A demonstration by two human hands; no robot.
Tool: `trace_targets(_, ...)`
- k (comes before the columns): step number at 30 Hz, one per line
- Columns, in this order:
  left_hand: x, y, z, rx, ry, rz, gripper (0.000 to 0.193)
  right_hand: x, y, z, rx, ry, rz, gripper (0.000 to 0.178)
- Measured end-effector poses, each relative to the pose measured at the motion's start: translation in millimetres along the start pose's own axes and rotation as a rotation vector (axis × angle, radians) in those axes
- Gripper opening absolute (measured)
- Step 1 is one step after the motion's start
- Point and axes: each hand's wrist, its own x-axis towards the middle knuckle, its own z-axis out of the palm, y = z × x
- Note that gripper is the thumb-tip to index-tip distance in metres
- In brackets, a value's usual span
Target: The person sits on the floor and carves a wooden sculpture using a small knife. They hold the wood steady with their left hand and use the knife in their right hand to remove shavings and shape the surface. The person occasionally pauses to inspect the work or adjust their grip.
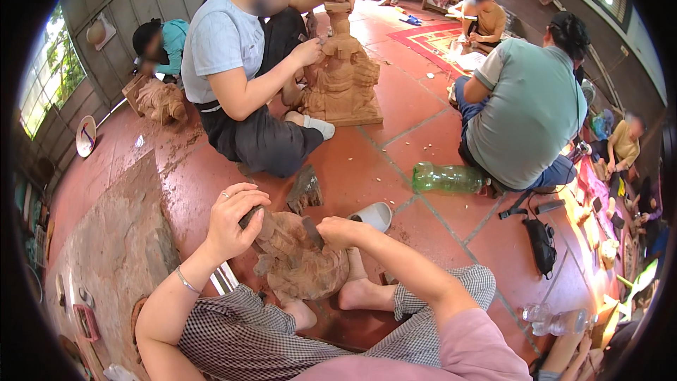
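A reddish-brown carved clay or wood figure (307, 268) stands on the floor between my bare feet, its surface cut in folds. My left hand (235, 224) is at the figure's upper left side, fingers curled over a dark, short, blunt-ended piece (251, 217) whose kind I cannot make out. On the other side, my right hand (338, 231) is closed on a dark flat strip (312, 232), its free end against the top of the carving. What lies inside either palm is hidden.
A worn board (116, 247) lies at the left. Ahead are a dark chunk (305, 191), a slipper (374, 217) and a green bottle (448, 177). One person sits by a tall carved statue (342, 78); another sits at the right (525, 109). A black pouch (540, 247) lies right.
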Motion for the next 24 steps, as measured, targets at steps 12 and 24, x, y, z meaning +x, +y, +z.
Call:
trace_targets(12, -2, -3, 1, 0.007, 0.020, 0.016, 0.016, -3, 10, 10, 0.065, 0.099, -0.074, 0.021)
trace_targets(24, 3, -11, 7, -0.024, 0.078, 0.049, 0.010, -44, 38, 56, 0.595, 0.668, -0.044, 0.008)
